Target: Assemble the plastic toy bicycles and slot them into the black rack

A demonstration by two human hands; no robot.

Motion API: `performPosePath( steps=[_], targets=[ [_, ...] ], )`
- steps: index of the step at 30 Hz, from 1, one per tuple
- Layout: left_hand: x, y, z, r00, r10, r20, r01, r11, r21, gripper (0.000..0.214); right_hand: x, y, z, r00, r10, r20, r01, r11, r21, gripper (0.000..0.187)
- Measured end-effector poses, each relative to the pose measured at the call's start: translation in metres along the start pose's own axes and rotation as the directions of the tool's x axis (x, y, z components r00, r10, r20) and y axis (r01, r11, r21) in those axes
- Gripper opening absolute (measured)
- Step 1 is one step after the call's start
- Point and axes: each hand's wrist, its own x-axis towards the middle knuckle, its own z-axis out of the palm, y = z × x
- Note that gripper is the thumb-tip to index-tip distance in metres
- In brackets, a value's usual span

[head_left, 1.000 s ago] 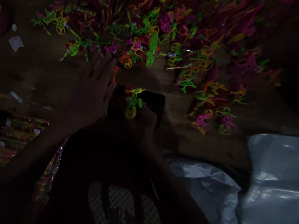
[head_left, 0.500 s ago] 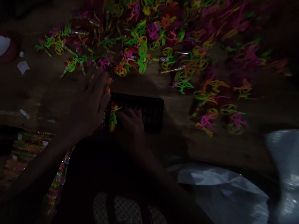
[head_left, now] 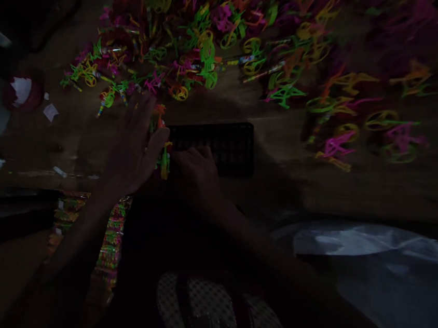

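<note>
The scene is dark. My left hand point(head_left: 132, 147) lies with its fingers stretched out at the left end of a black slotted tray point(head_left: 232, 149). Its thumb rests against small bright plastic toys, among them an orange one point(head_left: 161, 119) and a green and yellow one point(head_left: 164, 164). My right hand point(head_left: 198, 175) is over the tray's near edge, fingers curled and closed, fingertips beside the green and yellow toy. Whatever those fingertips pinch is hidden.
A big heap of neon plastic toys point(head_left: 207, 53) spreads over the back of the wooden table point(head_left: 274, 191). More toys point(head_left: 338, 145) lie to the right. A red container point(head_left: 25, 94) with white paper stands left. Packed colourful strips point(head_left: 112, 241) hang below; a clear plastic bag point(head_left: 371, 242) is lower right.
The view has shifted and turned slightly, so the tray appears higher and tilted. My left thumb has come further over the toys. My right hand stays close beside the green and yellow toy.
</note>
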Motion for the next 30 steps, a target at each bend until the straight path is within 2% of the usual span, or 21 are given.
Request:
performPosePath(
  steps=[3,5,9,11,13,16,18,21,24,27,30],
  targets=[
    [-0.003,0.004,-0.006,0.997,-0.005,0.081,-0.002,0.996,0.090,0.080,0.002,-0.001,0.001,1.000,0.015,0.005,-0.015,1.000,0.005,0.018],
    [-0.005,0.006,-0.004,0.997,-0.028,0.067,0.020,0.992,0.121,0.092,0.003,-0.004,0.000,1.000,0.016,0.002,-0.016,1.000,-0.010,0.016],
    [-0.007,0.005,0.011,0.999,-0.029,-0.034,0.033,0.992,0.125,0.082,0.006,-0.005,-0.008,0.999,-0.027,0.042,0.029,0.999,-0.040,0.015],
    [-0.007,0.002,0.016,0.998,-0.008,-0.067,0.016,0.994,0.111,0.086,0.010,0.003,-0.018,0.996,-0.044,0.074,0.046,0.998,-0.032,0.016],
    [-0.007,0.000,0.017,0.997,0.027,-0.067,-0.021,0.996,0.092,0.090,0.017,0.016,-0.029,0.998,-0.004,0.065,0.006,0.999,-0.034,0.021],
    [-0.008,-0.002,0.011,0.996,0.082,-0.042,-0.078,0.993,0.084,0.091,0.042,0.036,-0.037,0.993,0.113,-0.044,-0.116,0.989,-0.089,0.028],
    [-0.008,-0.002,0.006,0.994,0.102,-0.031,-0.099,0.991,0.088,0.090,0.066,0.043,-0.030,0.988,0.134,-0.071,-0.142,0.981,-0.132,0.030],
    [-0.009,-0.001,0.002,0.992,0.121,-0.028,-0.118,0.990,0.080,0.094,0.105,0.041,-0.008,0.983,0.175,-0.047,-0.180,0.969,-0.168,0.031],
    [-0.011,-0.001,0.003,0.994,0.106,-0.037,-0.102,0.990,0.094,0.095,0.133,0.036,0.007,0.948,0.320,0.005,-0.314,0.933,-0.173,0.027],
    [-0.010,-0.003,0.006,0.996,0.086,-0.037,-0.083,0.993,0.083,0.092,0.131,0.047,-0.001,0.925,0.377,0.051,-0.363,0.914,-0.184,0.030],
    [-0.008,-0.007,0.009,0.995,0.086,-0.045,-0.085,0.996,0.019,0.091,0.103,0.073,-0.026,0.931,0.361,0.050,-0.345,0.918,-0.196,0.035]
  ],
)
